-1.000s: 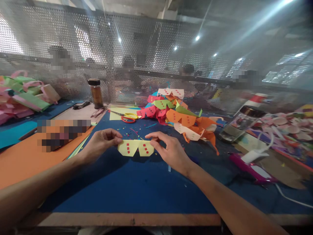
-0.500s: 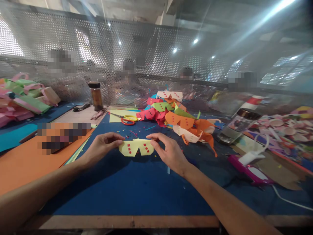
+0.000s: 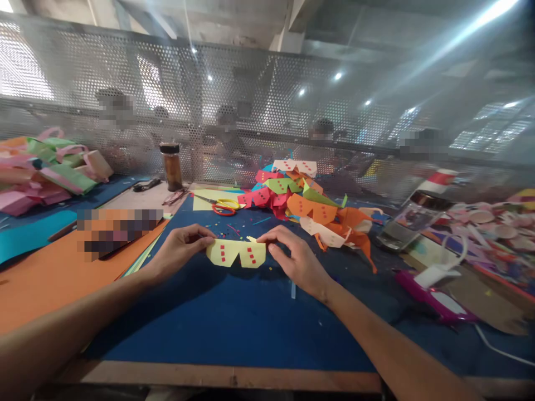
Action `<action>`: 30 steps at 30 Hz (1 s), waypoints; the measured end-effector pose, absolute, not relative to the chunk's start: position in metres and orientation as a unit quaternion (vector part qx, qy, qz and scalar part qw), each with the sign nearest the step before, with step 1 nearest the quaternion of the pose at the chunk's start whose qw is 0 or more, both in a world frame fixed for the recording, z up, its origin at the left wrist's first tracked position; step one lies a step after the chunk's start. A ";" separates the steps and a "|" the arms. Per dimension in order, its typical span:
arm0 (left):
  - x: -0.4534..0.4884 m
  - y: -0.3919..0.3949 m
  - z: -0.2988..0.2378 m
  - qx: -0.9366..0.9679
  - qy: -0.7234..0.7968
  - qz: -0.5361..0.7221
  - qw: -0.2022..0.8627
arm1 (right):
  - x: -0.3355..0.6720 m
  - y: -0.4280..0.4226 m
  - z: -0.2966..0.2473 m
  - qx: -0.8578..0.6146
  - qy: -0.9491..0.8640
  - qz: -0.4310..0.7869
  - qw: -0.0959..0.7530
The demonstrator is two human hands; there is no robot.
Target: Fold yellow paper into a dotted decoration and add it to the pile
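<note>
Pale yellow paper glasses [image 3: 237, 254] with rows of small red squares stand in front of me, just above the blue tabletop. At their left end, my left hand [image 3: 190, 245] is closed, thumb and forefinger pinching the upper corner. My right hand [image 3: 295, 259] is at the right end with its fingertips on the upper corner, where a short yellow strip sticks out behind; its thumb is a little lower, beside the edge. Beyond them lies a heap of finished-looking paper glasses, among them an orange pair [image 3: 311, 209], a white pair [image 3: 321, 231] and a green pair [image 3: 279, 185].
Scissors [image 3: 225, 207] with red and yellow handles lie behind my hands, near scattered paper bits. Orange sheets [image 3: 50, 278] cover the left side, and a dark-lidded jar [image 3: 171, 170] stands farther back. On the right are a clear bottle [image 3: 412, 223] and a magenta device [image 3: 434, 298] with a white cable.
The view has shifted slightly, moving everything a little to the right. My right thumb has come away from the front of the yellow glasses, and a short strip now shows behind their top edge.
</note>
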State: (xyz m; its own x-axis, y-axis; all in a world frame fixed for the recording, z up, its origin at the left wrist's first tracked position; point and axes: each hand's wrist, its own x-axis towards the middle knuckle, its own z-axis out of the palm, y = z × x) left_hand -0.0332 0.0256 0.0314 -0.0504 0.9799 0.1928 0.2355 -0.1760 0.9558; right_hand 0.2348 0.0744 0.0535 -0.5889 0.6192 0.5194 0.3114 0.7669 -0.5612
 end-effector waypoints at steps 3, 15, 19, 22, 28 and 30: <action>-0.033 0.025 0.032 0.583 0.517 0.503 0.375 | 0.235 0.075 0.054 -0.243 -0.878 0.179 0.372; -0.036 0.024 0.034 0.558 0.495 0.527 0.407 | 0.236 0.075 0.052 -0.264 -0.890 0.162 0.336; -0.035 0.023 0.036 0.559 0.490 0.531 0.406 | 0.235 0.073 0.053 -0.248 -0.893 0.145 0.345; -0.037 0.023 0.036 0.549 0.483 0.543 0.413 | 0.235 0.072 0.052 -0.235 -0.896 0.126 0.356; -0.039 0.023 0.034 0.545 0.472 0.556 0.414 | 0.235 0.070 0.050 -0.213 -0.904 0.035 0.369; -0.037 0.022 0.034 0.545 0.472 0.552 0.420 | 0.236 0.069 0.050 -0.210 -0.903 -0.014 0.374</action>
